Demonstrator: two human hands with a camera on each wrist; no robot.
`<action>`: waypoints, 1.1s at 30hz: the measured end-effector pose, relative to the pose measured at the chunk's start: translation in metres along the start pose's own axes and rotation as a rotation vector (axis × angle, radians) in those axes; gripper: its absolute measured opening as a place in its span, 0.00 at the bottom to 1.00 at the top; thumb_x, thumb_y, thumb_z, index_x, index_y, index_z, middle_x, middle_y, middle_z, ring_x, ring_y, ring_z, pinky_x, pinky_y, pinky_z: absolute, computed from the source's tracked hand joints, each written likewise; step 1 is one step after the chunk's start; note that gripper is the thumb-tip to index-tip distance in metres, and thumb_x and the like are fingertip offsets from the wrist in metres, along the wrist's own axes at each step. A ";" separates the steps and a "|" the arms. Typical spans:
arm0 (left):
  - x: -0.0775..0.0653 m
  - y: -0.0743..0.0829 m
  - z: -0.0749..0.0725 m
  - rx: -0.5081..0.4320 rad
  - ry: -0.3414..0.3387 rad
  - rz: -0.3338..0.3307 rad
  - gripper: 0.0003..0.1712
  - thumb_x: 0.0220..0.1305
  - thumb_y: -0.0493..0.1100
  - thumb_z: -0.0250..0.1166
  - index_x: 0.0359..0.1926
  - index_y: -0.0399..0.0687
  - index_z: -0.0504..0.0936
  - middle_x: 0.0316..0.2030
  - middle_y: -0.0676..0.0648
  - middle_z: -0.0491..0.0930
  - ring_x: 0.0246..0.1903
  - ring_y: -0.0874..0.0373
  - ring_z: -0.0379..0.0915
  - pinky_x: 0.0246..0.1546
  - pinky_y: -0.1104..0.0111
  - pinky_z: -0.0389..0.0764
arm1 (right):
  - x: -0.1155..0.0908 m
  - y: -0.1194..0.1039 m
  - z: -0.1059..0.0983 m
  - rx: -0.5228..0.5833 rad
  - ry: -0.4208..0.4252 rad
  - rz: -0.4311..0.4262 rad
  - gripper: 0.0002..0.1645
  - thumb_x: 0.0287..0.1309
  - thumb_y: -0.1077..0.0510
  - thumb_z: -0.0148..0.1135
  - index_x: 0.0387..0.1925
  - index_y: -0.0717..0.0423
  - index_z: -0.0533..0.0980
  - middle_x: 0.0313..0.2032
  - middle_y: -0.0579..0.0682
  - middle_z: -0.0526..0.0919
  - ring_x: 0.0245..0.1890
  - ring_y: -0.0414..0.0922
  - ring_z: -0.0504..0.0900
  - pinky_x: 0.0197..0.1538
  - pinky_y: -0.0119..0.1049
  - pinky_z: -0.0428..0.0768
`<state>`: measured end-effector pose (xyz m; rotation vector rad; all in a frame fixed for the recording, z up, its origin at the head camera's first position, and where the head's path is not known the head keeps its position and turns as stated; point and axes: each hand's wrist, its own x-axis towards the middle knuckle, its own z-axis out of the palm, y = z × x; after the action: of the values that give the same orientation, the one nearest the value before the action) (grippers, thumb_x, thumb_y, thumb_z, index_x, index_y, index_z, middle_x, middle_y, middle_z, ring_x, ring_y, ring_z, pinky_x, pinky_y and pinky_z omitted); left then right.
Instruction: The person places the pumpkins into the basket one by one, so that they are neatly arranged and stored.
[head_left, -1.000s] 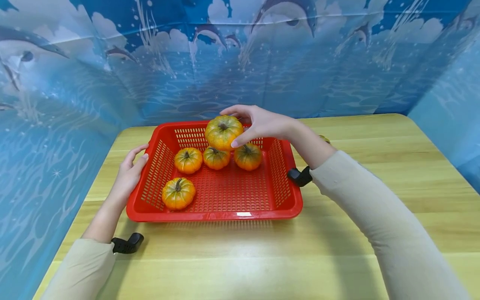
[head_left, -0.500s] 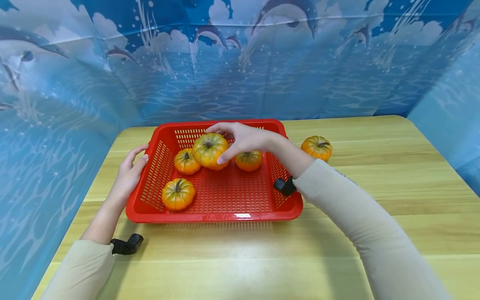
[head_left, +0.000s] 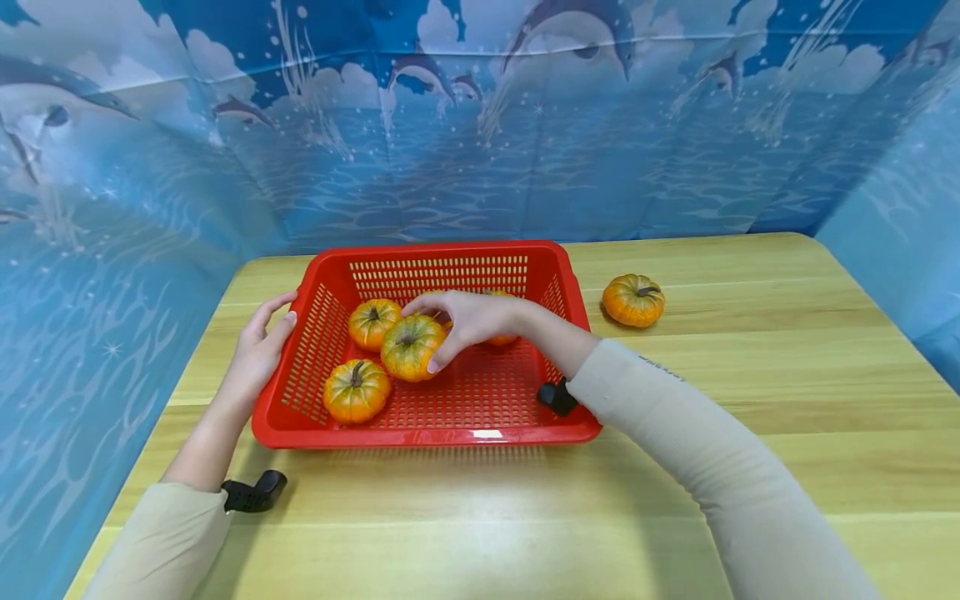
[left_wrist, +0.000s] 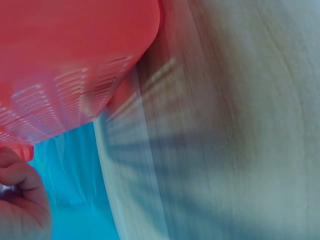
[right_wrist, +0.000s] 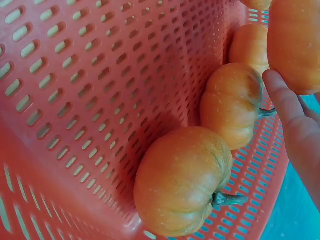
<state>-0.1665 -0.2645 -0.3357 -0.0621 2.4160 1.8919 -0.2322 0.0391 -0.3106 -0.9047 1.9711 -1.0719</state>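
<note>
My right hand (head_left: 474, 320) grips a small orange-green pumpkin (head_left: 409, 350) between thumb and fingers, inside the red basket (head_left: 427, 436). In the right wrist view, the held pumpkin (right_wrist: 296, 45) is raised off the mesh floor. One pumpkin (head_left: 357, 392) lies at the basket's front left, another pumpkin (head_left: 373, 323) at the back left. Two more along the back are mostly hidden behind my right hand; the right wrist view shows a pumpkin (right_wrist: 185, 180) with its stem sideways. My left hand (head_left: 258, 350) holds the basket's left rim, with the thumb near its top.
One pumpkin (head_left: 633, 300) sits on the wooden table (head_left: 765, 367) to the right of the basket. A blue dolphin-printed curtain (head_left: 480, 167) stands behind the table and along both sides.
My right hand has lowered the pumpkin from over the basket's back edge, bringing it nearer and slightly left. The pumpkin outside has come into full view. My left hand has stayed put.
</note>
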 end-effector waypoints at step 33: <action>0.001 0.001 0.000 -0.009 0.011 0.005 0.31 0.70 0.53 0.50 0.70 0.52 0.56 0.40 0.50 0.73 0.30 0.64 0.78 0.30 0.72 0.81 | 0.010 0.015 0.014 -0.151 -0.183 0.041 0.43 0.46 0.61 0.71 0.64 0.56 0.61 0.63 0.53 0.62 0.63 0.45 0.60 0.63 0.36 0.63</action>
<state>-0.1671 -0.2642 -0.3352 -0.0672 2.4174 1.9100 -0.2289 0.0317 -0.3317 -1.0007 1.9269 -0.7958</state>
